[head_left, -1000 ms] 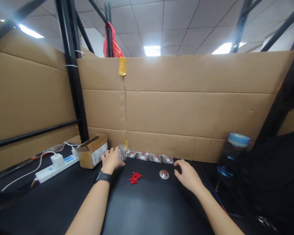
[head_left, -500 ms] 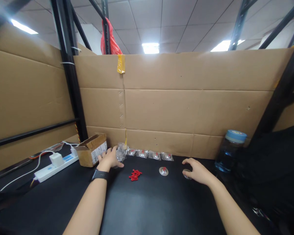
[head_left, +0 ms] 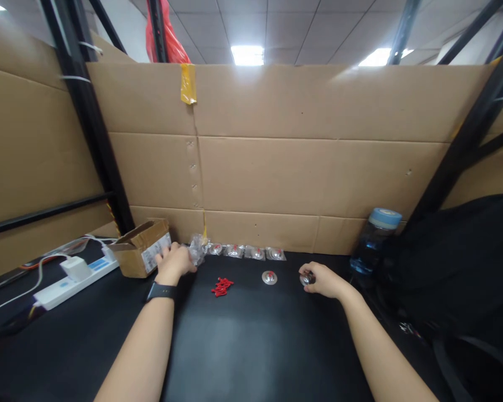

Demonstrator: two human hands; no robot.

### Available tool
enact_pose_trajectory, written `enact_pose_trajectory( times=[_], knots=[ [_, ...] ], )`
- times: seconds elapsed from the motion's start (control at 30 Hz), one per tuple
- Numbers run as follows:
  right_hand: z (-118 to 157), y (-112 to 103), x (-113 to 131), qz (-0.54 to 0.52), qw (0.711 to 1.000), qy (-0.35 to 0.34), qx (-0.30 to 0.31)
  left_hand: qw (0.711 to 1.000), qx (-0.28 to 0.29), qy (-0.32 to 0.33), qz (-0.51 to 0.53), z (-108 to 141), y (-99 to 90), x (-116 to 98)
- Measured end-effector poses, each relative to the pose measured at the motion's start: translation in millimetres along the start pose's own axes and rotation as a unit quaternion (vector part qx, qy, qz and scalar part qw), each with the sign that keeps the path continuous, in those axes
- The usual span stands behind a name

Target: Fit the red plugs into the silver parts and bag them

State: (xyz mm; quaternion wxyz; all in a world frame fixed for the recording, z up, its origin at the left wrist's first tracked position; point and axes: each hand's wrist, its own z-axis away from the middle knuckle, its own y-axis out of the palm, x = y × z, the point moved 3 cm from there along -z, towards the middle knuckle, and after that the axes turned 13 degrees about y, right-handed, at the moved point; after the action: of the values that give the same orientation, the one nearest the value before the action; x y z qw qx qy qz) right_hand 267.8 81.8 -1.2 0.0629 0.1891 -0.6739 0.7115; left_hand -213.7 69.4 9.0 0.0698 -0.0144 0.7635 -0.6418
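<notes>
My right hand has its thumb and fingers closed around the edge of a small round silvery disc, partly hidden by the fingers. To its left, a similar disc with a red middle lies flat on the black table. My left hand, with a dark watch on the wrist, is low over the table beside crumpled clear plastic wrapping. Its fingers are apart and appear to hold nothing. Between the hands is a small pile of red plastic pieces. Several discs in clear bags stand in a row behind.
An opened cardboard box is left of my left hand, near a white power strip with a plugged-in charger. A bottle with a blue lid and a black bag are at the right. Cardboard walls enclose the back.
My right hand has closed its fingers around the disc it was reaching over. My left hand has drawn slightly away from the plastic wrapping. The view has tilted down and shifted right.
</notes>
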Motion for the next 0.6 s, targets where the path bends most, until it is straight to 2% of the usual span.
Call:
enact_pose_trajectory(
  times=[0.17,0.3,0.37,0.47,0.53,0.6],
  knots=[
    [0.6,0.6,-2.0,-0.012,1.0,-0.003,0.0,1.0,-0.012,0.015,-0.011,3.4,-1.0,-6.4],
    [-0.1,-0.2,-6.5,-0.038,0.999,-0.005,0.0,0.999,-0.047,0.0,-0.02,12.2,-17.7,-13.9],
    [0.2,-0.3,-7.6,-0.043,0.999,-0.003,0.0,0.995,-0.092,-0.029,-0.024,18.0,-33.2,-16.6],
    [1.6,0.1,-8.1,-0.053,0.999,0.001,0.003,0.976,-0.207,-0.066,-0.013,28.7,-61.5,-24.4],
    [2.6,0.0,-8.2,-0.056,0.998,0.004,-0.001,0.954,-0.294,-0.065,0.007,36.3,-77.4,-36.5],
    [3.3,-0.4,-8.1,-0.053,0.999,0.004,-0.001,0.942,-0.332,-0.047,0.024,41.2,-83.6,-55.8]
  ],
)
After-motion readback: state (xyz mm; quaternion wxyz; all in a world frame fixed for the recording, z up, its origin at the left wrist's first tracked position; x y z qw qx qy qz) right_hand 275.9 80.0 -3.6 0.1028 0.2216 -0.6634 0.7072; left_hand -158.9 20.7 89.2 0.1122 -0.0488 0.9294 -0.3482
